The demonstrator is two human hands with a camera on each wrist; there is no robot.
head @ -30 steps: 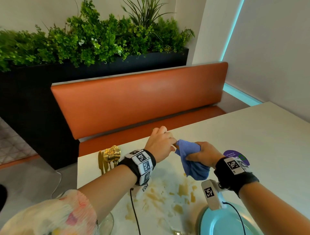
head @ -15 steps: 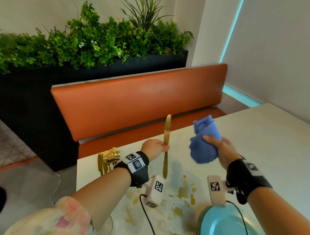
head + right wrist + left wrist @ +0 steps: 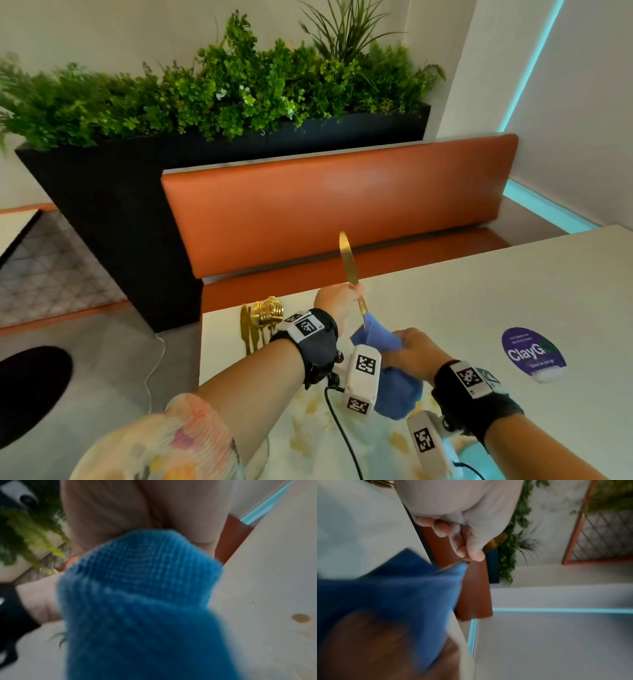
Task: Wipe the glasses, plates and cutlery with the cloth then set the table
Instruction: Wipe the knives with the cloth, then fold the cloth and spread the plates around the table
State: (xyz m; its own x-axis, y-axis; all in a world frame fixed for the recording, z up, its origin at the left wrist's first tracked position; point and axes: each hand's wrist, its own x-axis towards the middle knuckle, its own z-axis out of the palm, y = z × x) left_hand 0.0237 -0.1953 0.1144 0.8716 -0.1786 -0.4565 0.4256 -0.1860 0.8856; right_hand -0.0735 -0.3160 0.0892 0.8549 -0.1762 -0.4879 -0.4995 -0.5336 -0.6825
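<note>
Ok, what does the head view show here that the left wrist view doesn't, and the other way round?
Only the head view shows the gold cutlery pile at the table's far edge, the purple sticker, the yellowish stains and the right hand gripping the blue cloth. Only the left wrist view shows the left hand's fingers curled round the knife. Both show left hand, knife, cloth and orange bench.

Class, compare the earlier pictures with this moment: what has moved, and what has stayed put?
The right hand brought the blue cloth back down to the handle end of the gold knife, after lifting it away. The left hand still grips the knife upright. The gold cutlery pile stayed.
</note>
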